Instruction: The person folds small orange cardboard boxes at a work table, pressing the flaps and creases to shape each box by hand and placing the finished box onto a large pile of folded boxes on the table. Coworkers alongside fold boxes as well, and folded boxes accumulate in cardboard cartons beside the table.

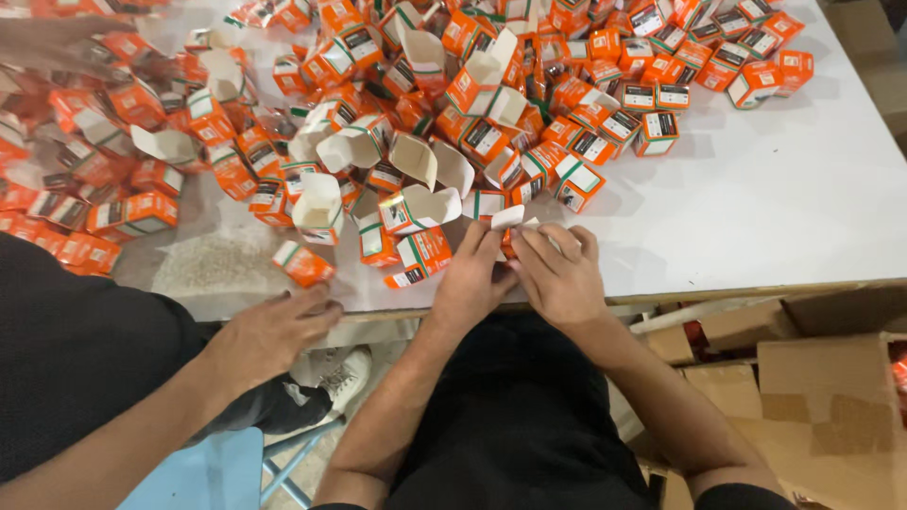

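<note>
My left hand (470, 281) and my right hand (559, 274) meet at the near edge of the white table (756, 208). Together they grip a small orange carton with a white flap (510, 222), and the fingers of both hands fold around it. Just beyond my hands lie more open orange cartons (416, 210) with white insides showing. A big heap of the same small orange and white cartons (529, 85) covers the far and left part of the table.
A co-worker's hand (269, 331) rests on the table edge at left, near a closed orange carton (302, 264). Brown cardboard boxes (822, 378) stand on the floor at right. A blue stool (203, 472) sits below at left.
</note>
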Action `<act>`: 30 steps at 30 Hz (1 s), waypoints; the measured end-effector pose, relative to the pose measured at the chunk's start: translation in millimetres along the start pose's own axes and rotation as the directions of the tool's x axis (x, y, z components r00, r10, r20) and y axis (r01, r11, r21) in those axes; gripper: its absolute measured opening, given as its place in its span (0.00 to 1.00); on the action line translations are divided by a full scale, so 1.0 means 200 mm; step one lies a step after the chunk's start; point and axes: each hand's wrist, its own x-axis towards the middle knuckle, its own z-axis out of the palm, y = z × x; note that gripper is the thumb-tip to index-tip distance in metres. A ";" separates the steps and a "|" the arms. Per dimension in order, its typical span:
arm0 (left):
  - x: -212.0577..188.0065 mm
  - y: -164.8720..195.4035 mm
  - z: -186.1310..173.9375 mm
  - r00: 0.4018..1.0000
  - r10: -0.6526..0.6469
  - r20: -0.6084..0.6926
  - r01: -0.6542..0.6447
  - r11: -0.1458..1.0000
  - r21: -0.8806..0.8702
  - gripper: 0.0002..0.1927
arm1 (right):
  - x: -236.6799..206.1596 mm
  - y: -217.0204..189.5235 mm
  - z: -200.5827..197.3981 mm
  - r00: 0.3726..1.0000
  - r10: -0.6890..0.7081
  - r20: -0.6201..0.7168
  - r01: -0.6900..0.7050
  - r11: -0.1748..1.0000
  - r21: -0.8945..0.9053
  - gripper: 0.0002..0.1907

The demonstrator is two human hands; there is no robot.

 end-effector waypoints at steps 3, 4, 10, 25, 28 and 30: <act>-0.03 0.02 0.00 0.994 -0.066 -0.083 0.068 0.998 0.018 0.32 | 0.02 -0.01 0.00 0.995 0.058 0.081 -0.058 0.998 -0.003 0.14; -0.04 0.04 -0.01 0.987 -0.118 -0.106 0.120 0.993 0.017 0.32 | 0.02 -0.01 0.00 0.995 0.071 0.076 -0.072 0.997 0.018 0.15; -0.02 0.09 -0.03 0.958 0.128 -0.255 -0.104 0.989 0.105 0.23 | 0.03 0.01 0.00 0.980 0.160 0.121 -0.176 0.975 0.138 0.16; -0.02 0.05 -0.01 0.996 0.034 -0.077 -0.031 0.999 0.035 0.17 | -0.10 0.08 0.12 0.961 0.278 -0.004 -0.245 0.853 0.460 0.13; -0.03 0.02 -0.02 0.996 0.039 -0.076 -0.045 0.995 -0.086 0.20 | -0.10 0.07 0.14 0.903 0.421 0.083 -0.405 0.773 0.488 0.11; -0.03 0.00 -0.03 0.995 0.103 -0.012 -0.104 0.990 -0.097 0.20 | -0.09 0.07 0.14 0.725 0.630 0.279 -0.652 0.496 0.573 0.12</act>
